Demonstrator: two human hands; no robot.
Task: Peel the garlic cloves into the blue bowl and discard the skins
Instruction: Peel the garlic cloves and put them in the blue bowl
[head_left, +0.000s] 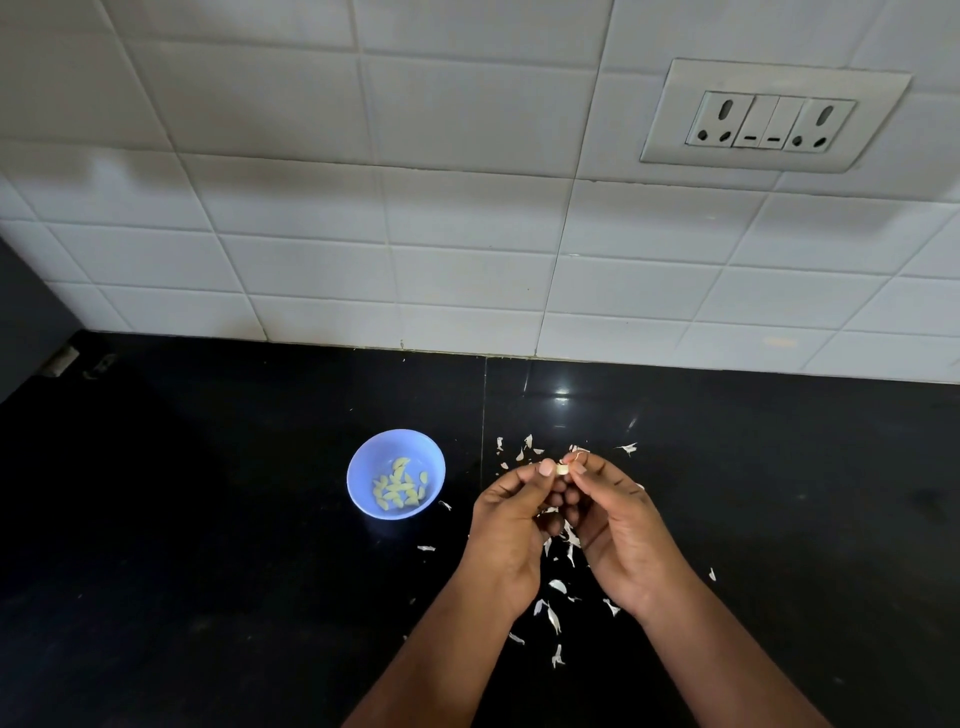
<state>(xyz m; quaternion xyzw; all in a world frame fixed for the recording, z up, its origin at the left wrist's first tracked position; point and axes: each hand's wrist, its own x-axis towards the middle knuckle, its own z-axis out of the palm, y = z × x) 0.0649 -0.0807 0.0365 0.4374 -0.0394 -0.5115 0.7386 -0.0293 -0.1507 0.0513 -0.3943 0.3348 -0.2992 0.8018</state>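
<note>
Left hand (511, 519) and right hand (618, 525) meet over the black desk (208, 571), pinching a small garlic clove (561, 469) between their fingers (545, 467). The blue bowl (363, 467) of peeled cloves (399, 488) sits just left; papery skins (553, 618) lie scattered below the hands

Dim, sharp picture; glare on the black counter (563, 397), edges bowed.

We're in a home kitchen here: a glossy black stone bench (208, 519) runs up against a white tiled wall (363, 208). A double socket plate with switches (771, 117) sits in the tiles.
</note>
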